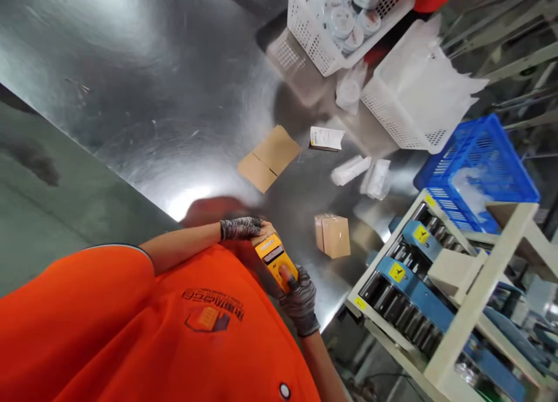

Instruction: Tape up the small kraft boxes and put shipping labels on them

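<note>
1. An orange shirt (131,332) fills the lower left of the frame, closest to the lens.
2. Just beyond it, both gloved hands hold a yellow handheld device (275,258) at lower centre. The left hand (240,228) clasps its upper-left end; the right hand (300,300) grips its lower-right end, with a fingertip pressed on its face.
3. The device's long axis runs diagonally, from upper left to lower right in the frame. Its face, with a small label panel, is turned up toward the camera.
4. Just right of the device, a small closed cardboard box (333,235) stands on the steel bench (152,71), apart from both hands.
5. Farther up, a flattened carton (269,158) lies at centre; a white packet (326,138) and wrapped white bundles (351,169) lie to its right.
6. At the upper right sit white baskets (314,42), one holding round lidded tubs (344,21), and a blue crate (479,158).
7. A roller machine (418,286) with blue guards occupies the lower right.
</note>
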### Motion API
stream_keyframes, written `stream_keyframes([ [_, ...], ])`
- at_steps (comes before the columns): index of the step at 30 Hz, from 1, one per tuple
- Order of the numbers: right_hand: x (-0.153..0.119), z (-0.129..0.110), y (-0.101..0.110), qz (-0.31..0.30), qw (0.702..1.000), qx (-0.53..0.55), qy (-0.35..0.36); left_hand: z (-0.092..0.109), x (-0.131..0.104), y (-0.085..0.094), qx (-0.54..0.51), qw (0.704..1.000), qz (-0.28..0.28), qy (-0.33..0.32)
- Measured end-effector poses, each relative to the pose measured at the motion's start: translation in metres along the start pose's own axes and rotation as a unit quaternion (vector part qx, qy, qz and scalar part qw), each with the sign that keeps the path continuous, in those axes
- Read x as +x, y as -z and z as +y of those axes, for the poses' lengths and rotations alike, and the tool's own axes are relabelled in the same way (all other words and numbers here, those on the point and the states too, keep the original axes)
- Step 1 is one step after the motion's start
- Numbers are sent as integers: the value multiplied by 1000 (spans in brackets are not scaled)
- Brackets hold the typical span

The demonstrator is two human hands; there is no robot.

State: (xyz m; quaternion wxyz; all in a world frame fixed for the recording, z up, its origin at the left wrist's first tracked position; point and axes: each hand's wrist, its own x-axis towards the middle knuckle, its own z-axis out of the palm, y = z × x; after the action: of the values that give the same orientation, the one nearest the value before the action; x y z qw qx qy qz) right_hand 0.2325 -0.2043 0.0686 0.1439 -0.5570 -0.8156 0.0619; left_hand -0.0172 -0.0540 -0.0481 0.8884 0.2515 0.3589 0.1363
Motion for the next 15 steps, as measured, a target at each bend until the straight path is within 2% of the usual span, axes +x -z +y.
stream_keyframes([
  [4,-4,-1,-4,-5,1000,10,-15,6,-1,1,20,998,52,11],
  [9,-6,3,-14,-4,1000,9,-4,16,0,-3,69,996,53,15],
  [13,-5,4,-16,-27,999,12,-12,17,3,-2,113,990,79,4],
  [15,-4,4,-15,-37,999,17,-15,21,-5,8,132,991,35,-1],
])
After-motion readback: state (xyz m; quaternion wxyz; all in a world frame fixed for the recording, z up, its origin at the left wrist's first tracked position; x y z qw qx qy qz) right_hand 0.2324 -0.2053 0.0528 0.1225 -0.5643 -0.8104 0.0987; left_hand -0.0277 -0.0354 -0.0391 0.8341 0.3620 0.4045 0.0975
